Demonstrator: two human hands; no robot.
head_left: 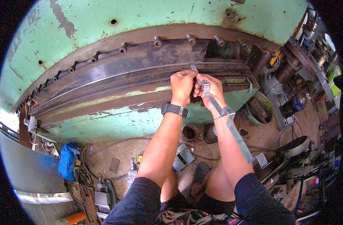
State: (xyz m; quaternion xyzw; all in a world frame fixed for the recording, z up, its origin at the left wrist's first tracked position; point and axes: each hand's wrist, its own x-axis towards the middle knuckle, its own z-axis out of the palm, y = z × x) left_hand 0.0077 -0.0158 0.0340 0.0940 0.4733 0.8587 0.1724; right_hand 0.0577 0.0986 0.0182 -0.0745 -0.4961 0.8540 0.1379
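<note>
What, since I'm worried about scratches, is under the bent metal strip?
Under the bent metal strip, parts of the right hand and right forearm show. The skin directly beneath is covered, so whether strip and forearm touch cannot be told.

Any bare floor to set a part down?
Clearest patch: concrete floor between the blue bundle and left forearm, around a flat dark plate; cables border it. Crowded: floor right of the right hand, with a green bucket and metal clutter.
</note>
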